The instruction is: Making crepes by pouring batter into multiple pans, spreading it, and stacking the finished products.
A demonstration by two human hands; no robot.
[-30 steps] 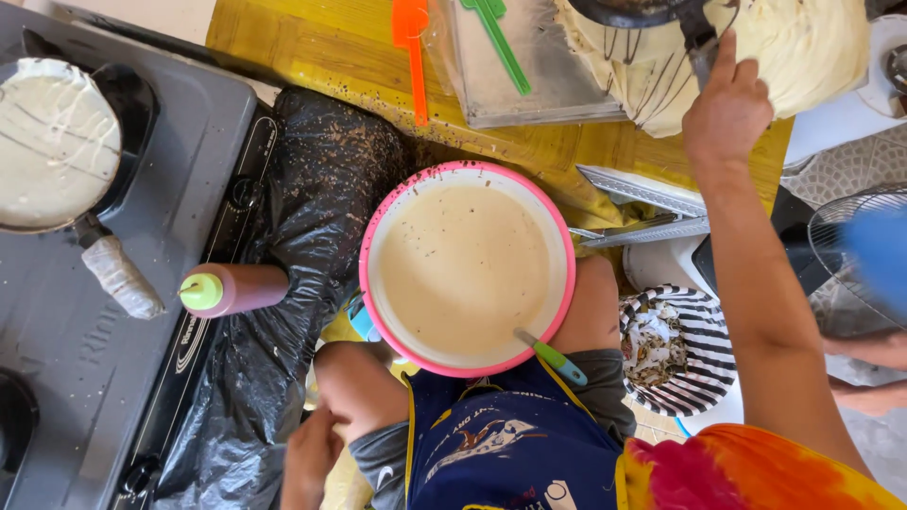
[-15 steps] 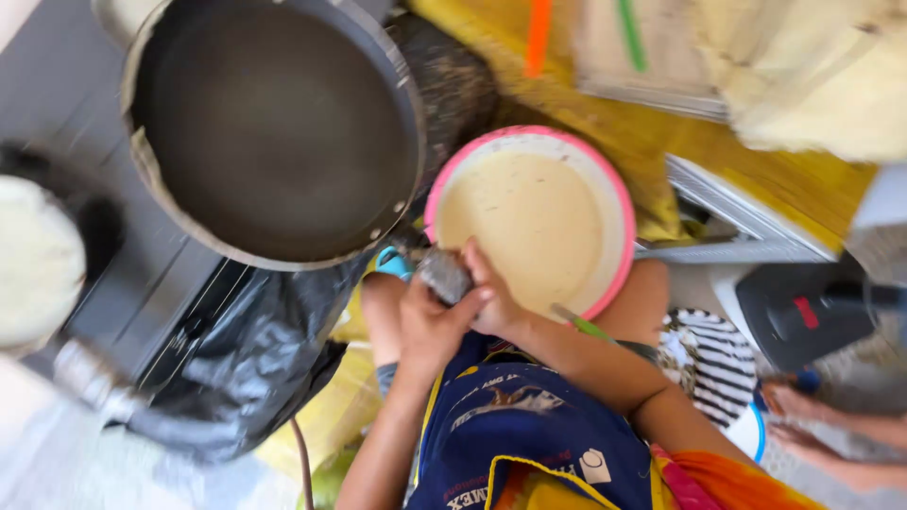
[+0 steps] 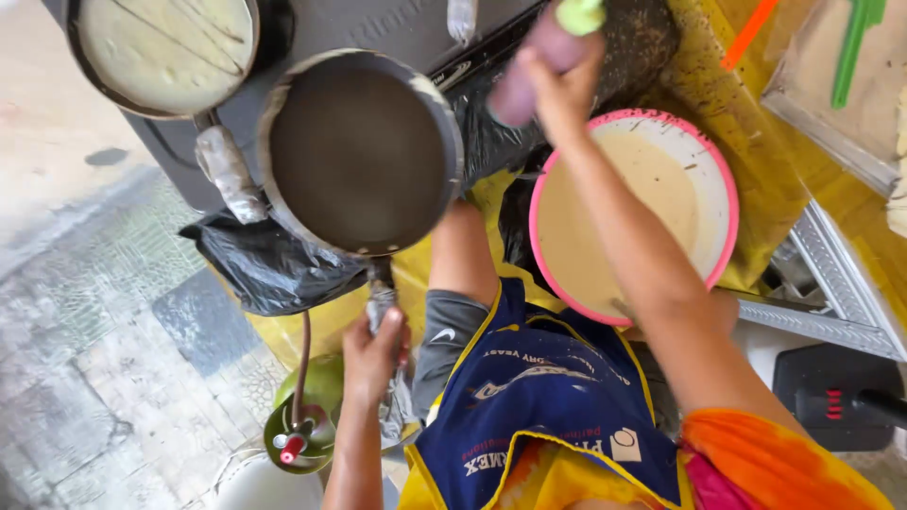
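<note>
We log the empty dark pan (image 3: 359,151) held level above the edge of the grey stove (image 3: 397,28), its wrapped handle (image 3: 383,302) clenched in the left hand (image 3: 373,354) near the body. The pan's inside looks bare and matte (no batter in it yet). The right hand (image 3: 557,90) is closed around a purple bottle with a green cap (image 3: 539,52), lifted over the far rim of the pink bowl (image 3: 723,189), which holds pale batter and sits on the lap to the right of the pan.

Further out: 1 second pan (image 3: 161,47) rests on the stove at the far left with a pale crepe spread in it. A black plastic sheet (image 3: 265,269) hangs off the stove's near edge, just under the held pan. A green gas cylinder (image 3: 312,416) with its hose stands near the left knee.

Risks, as we judge them: the pan rides on 1 hand at the handle's end, so a slack wrist could tip it onto the plastic sheet; the bottle, if squeezed off target, could drip into the batter.
</note>
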